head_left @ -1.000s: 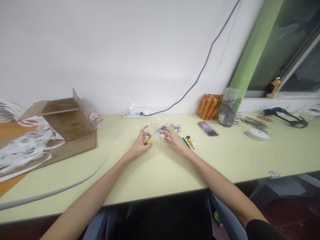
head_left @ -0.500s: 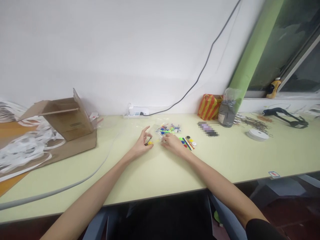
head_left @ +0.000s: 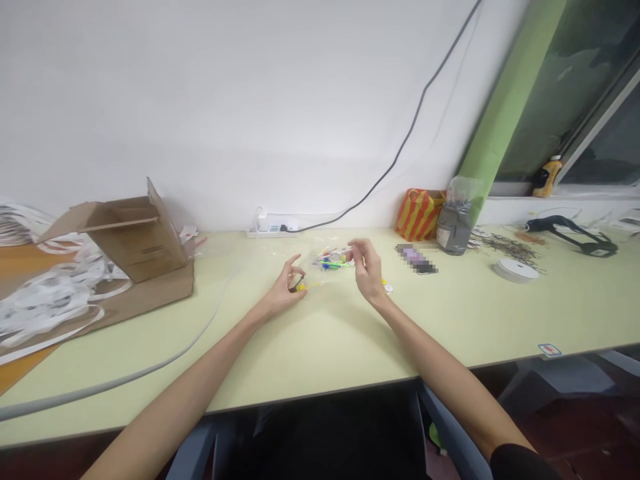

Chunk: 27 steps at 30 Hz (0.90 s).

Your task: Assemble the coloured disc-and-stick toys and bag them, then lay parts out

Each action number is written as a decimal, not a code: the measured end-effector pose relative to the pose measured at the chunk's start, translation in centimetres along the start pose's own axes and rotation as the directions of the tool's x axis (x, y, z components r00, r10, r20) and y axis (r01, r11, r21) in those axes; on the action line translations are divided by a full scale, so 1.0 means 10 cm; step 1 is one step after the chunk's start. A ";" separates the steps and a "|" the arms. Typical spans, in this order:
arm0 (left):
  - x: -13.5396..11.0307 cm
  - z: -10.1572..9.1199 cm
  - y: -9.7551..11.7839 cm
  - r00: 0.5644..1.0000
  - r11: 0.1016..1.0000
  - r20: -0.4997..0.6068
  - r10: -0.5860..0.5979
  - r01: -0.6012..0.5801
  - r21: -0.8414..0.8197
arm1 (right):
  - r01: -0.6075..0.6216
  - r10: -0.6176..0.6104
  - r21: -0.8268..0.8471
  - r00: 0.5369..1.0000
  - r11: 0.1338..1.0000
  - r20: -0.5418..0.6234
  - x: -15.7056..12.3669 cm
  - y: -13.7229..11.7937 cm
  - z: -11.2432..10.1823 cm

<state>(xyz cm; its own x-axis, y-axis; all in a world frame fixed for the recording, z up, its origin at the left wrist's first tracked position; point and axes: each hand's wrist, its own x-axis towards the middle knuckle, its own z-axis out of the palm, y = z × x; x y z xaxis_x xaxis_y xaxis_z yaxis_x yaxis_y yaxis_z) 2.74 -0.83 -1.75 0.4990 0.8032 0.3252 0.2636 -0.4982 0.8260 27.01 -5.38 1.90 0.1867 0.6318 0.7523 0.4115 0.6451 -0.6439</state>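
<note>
My left hand (head_left: 284,293) rests on the table, index finger raised and the other fingers curled toward the thumb. Between them show a thin black strip (head_left: 297,283) and a small yellow piece (head_left: 301,287). Just to the right lies a clear plastic bag (head_left: 327,261) with several small coloured pieces, among them a bright green strip and something blue. My right hand (head_left: 369,270) is bent at the bag's right edge, fingertips pinched together on it. A white button-like disc (head_left: 389,289) and a yellow one show beside the right wrist; the hand hides other pieces there.
An open cardboard box (head_left: 145,247) and white ribbon (head_left: 45,293) lie at left, near a grey cable (head_left: 150,368). A power strip (head_left: 273,232) sits against the wall. Rightward are a striped bag (head_left: 420,215), a blurred-out phone-like object (head_left: 416,258) and a white roll (head_left: 516,269).
My right hand has risen and moved right and away from me, turning to pinch the bag's right edge. It now covers most of the loose coloured pieces. The left hand has hardly moved.
</note>
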 end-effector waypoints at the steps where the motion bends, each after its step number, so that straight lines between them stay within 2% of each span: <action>1: 0.00 0.00 0.00 1.000 1.000 0.003 0.001 -0.001 -0.002 | 0.006 -0.006 0.027 1.000 1.000 -0.007 -0.01 -0.01 0.01; 5: -0.01 0.00 0.00 1.000 1.000 -0.002 0.006 -0.006 -0.006 | 0.034 -0.041 0.061 0.992 0.998 0.120 -0.11 0.00 0.13; 9: -0.02 0.01 0.04 0.999 0.996 0.017 -0.033 0.035 -0.077 | 0.048 -0.072 0.093 0.959 0.995 0.276 -0.20 0.01 0.26; 14: -0.02 0.01 0.04 0.998 0.990 0.047 -0.028 0.034 -0.134 | 0.032 -0.084 0.145 0.927 0.989 0.366 -0.20 -0.06 0.25; 16: -0.01 0.00 0.03 0.999 0.988 0.035 -0.032 0.037 -0.151 | 0.068 -0.115 0.133 0.915 0.989 0.386 -0.17 -0.07 0.21; 19: 0.00 -0.01 0.00 0.999 0.987 0.023 -0.034 0.038 -0.156 | 0.200 -0.183 0.006 0.882 0.980 0.435 -0.13 -0.05 0.17; 22: -0.01 0.00 -0.03 0.999 0.995 0.026 -0.026 0.028 -0.093 | 0.268 -0.197 -0.127 0.894 0.955 0.403 -0.13 -0.01 0.19; 27: 0.00 0.03 -0.11 0.998 1.000 0.057 0.023 -0.024 0.016 | 0.198 -0.163 -0.120 0.953 0.973 0.253 -0.15 0.00 0.20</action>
<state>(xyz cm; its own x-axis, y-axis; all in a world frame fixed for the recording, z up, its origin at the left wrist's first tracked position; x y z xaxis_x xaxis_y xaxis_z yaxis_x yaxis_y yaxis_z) 2.71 -0.40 -2.78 0.5509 0.7719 0.3174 0.2646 -0.5222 0.8108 24.95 -5.45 0.48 -0.1153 0.6060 0.7870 0.5445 0.7012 -0.4602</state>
